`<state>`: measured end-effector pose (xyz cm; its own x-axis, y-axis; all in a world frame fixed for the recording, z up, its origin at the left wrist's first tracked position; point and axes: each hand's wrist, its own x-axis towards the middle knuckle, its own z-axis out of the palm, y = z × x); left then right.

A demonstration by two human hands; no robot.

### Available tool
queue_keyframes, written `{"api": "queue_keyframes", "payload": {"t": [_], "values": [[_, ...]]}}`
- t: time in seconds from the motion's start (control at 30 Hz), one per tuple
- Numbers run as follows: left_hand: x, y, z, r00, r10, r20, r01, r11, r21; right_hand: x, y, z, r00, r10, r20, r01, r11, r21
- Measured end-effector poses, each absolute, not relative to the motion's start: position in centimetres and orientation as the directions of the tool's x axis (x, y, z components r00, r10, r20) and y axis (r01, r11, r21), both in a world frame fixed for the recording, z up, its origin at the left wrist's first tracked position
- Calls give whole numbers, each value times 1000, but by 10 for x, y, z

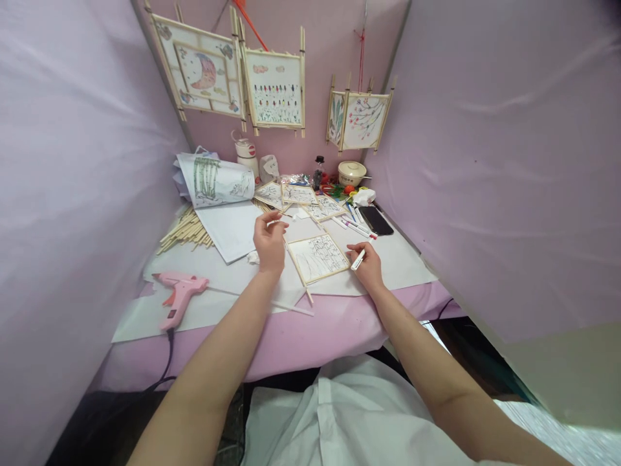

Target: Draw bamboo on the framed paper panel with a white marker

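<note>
A white marker (pixel 358 261) is gripped in my right hand (pixel 369 266), just beyond the right edge of a framed drawing (pixel 320 257). Dark line work covers much of that white sheet, and thin wooden sticks border it. My left hand (pixel 270 244) is raised at the drawing's upper left, with fingers curled together. Something thin and small shows at its fingertips, but I cannot make out what it is. Behind the drawing, more stick-framed drawings (pixel 326 208) overlap one another.
A pink glue gun (pixel 180 294) lies at left, its cord over the table edge. Wooden sticks (pixel 188 231) and white paper (pixel 228 228) are nearby. A phone (pixel 376 220), markers (pixel 358 226), bowl (pixel 352 173) and bottle (pixel 247 155) stand or lie farther back. Painted lanterns (pixel 366 122) hang above.
</note>
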<state>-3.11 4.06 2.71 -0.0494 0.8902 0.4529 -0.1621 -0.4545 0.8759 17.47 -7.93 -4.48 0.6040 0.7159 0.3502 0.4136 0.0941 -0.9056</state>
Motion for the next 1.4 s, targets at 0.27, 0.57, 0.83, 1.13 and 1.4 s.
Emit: {"api": "queue_keyframes", "payload": {"t": [0.27, 0.57, 0.83, 1.13, 1.4], "values": [[-50, 50, 46, 148, 972, 180, -102, -166, 981, 174, -81, -42, 608, 719, 337, 414, 75, -907], [-63, 15, 34, 488, 846, 212, 434, -446, 783, 175, -81, -39, 601, 731, 323, 467, 7, -884], [-25, -75, 25, 819, 570, -70, 571, -821, -9, 174, -89, -32, 589, 735, 336, 468, 28, -883], [18, -83, 28, 760, 621, -191, 613, -783, -107, 171, -90, -32, 589, 742, 320, 436, 41, -899], [24, -87, 6, 728, 655, -204, 655, -752, -74, 170, -88, -34, 582, 757, 297, 407, 46, -912]]}}
